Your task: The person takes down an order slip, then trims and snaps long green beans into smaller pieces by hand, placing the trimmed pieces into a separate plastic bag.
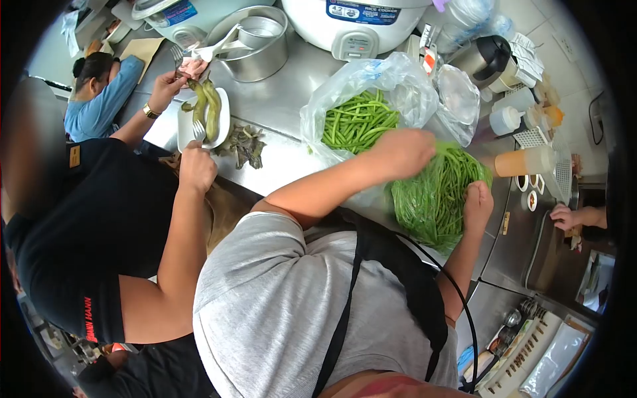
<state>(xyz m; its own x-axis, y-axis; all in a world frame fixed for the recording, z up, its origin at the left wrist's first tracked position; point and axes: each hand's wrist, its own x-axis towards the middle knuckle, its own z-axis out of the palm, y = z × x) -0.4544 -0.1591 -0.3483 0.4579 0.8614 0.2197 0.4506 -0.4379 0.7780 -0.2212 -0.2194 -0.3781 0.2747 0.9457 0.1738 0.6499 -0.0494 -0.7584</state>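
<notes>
A green plastic bag (pixel 424 205) full of long green beans (pixel 454 182) is in front of me at the counter's edge. My left hand (pixel 403 154) is closed at the upper left of this bag, gripping its plastic near the mouth. On the opposite side my right hand (pixel 477 207) has its fingers curled round the bag's edge. Just beyond my left hand stands a clear plastic bag (pixel 415 86), opened wide, with cut green beans (pixel 358 123) inside. My left forearm crosses in front of it.
To my left, a co-worker's hands (pixel 197 169) use forks on peeled roasted eggplants on a white plate (pixel 186 132). Dark peelings (pixel 247 146) lie beside it. Behind are a metal pot (pixel 255 63) and a rice cooker (pixel 355 33). Sauce bottles (pixel 524 161) stand at right.
</notes>
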